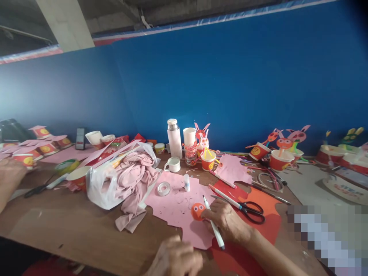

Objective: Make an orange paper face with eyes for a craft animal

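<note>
A white marker pen (217,234) slants through my right hand (228,219), which is closed on it. An orange paper disc (197,212) with two googly eyes sits at the fingertips of that hand, over the pink paper sheet (163,205). Lower down, near the table's front edge, my left hand (176,257) is smeared by motion, so its fingers do not show clearly. Black-handled scissors (254,212) and a second white marker (225,196) lie just beyond my right hand on red and orange sheets (268,201). A glue stick (187,183) and a tape roll (163,188) are on the pink sheet.
A plastic bag with pink cloth (135,168) lies left of the sheet. Behind stand a white flask (174,142), a mug (173,165) and decorated paper cups (208,160), with more cups (280,159) at right. Another person's hand (10,178) is at far left.
</note>
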`<state>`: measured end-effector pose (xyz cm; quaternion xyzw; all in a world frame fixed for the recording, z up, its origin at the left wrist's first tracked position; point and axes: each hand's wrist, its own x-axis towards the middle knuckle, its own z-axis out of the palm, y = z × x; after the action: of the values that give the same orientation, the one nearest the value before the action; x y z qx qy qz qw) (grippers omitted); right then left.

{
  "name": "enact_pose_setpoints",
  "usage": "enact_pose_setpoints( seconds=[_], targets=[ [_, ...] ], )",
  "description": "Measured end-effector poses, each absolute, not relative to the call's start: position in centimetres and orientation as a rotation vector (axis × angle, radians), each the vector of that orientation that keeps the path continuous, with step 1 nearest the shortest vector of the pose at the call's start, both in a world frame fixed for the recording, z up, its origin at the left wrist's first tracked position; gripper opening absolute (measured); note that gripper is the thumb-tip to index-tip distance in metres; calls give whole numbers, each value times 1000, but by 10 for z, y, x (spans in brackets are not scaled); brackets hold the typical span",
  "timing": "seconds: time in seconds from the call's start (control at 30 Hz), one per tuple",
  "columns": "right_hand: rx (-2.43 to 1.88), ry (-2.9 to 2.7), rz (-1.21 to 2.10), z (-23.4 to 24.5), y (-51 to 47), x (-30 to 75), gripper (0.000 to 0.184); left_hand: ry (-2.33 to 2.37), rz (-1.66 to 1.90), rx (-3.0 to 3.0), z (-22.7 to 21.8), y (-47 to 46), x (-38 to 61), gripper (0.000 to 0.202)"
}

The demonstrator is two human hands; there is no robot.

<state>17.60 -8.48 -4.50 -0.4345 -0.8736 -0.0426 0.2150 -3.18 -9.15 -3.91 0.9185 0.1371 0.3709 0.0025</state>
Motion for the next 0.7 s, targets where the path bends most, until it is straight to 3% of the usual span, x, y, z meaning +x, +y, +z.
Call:
enact_pose_setpoints(
  seconds=[0.17, 0.33, 0.7],
  targets=[
    [-1215, -2408, -128, -45, -85, 175, 19, 945, 877, 2581, 19, -45, 9, 22],
    [-1225, -2373, -159, -46, -86, 177, 18, 1129, 823, 2512, 34, 2, 64, 14],
    [-1232, -2260, -140, -60, -77, 181, 17, 1294, 429, 2505, 59, 55, 111, 23]
  ],
)
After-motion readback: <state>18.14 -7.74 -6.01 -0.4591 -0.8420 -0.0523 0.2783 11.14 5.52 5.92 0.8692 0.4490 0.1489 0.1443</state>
